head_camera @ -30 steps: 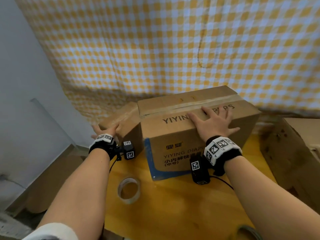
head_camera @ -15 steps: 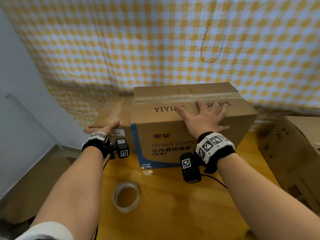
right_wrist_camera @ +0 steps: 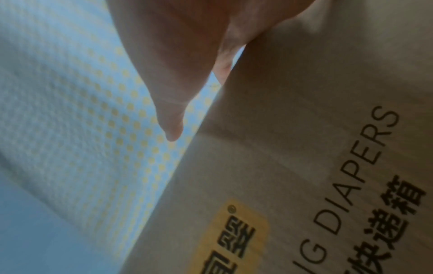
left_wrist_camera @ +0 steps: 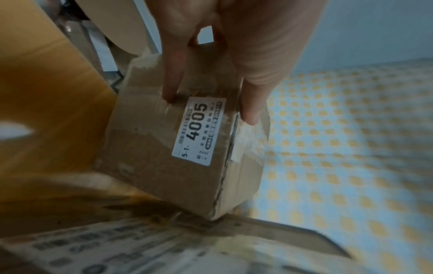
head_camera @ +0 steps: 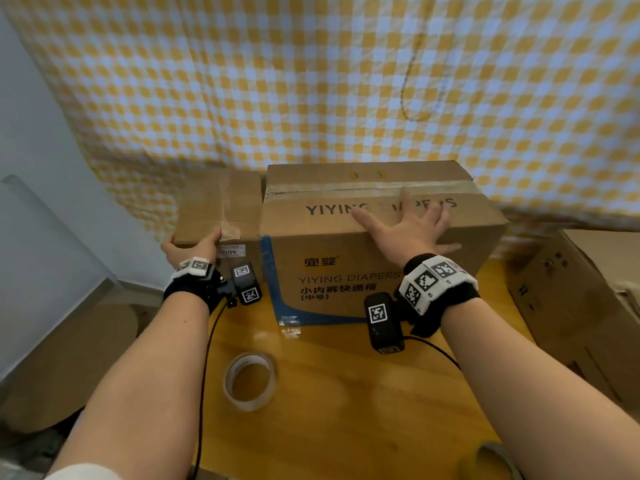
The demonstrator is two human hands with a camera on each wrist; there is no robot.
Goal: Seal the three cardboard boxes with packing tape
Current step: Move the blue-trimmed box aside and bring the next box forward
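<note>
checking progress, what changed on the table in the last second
The left hand took hold of the small box at its front corner. The right hand stays flat on the big box; the tape roll lies untouched.

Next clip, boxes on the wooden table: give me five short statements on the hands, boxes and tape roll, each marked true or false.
1. The right hand lies flat with spread fingers on the large printed diaper cardboard box. True.
2. The left hand holds the clear packing tape roll. False: it grips the near edge of the small plain cardboard box; the roll lies on the wooden table.
3. The small box bears a white label reading 4005. True.
4. The large box's top seam has no tape. False: a tape strip runs along it.
5. The small box stands right of the large box. False: left.
</note>
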